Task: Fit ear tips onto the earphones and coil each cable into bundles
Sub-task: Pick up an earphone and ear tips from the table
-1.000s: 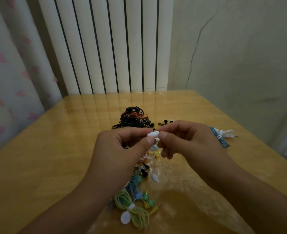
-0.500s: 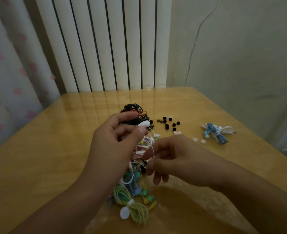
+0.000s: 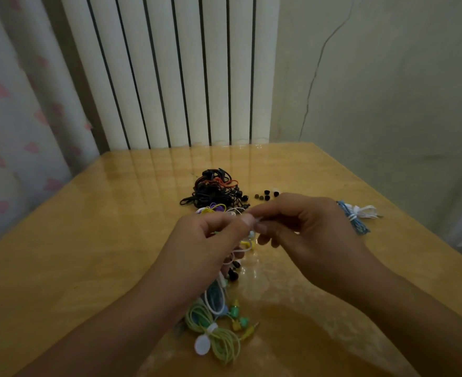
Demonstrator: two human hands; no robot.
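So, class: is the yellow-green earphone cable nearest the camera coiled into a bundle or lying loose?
Coiled. The yellow-green cable lies in gathered loops on the table, cinched by a white tie.

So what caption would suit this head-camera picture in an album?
Left hand and right hand pinch a white earphone above a wooden table strewn with coiled cables.
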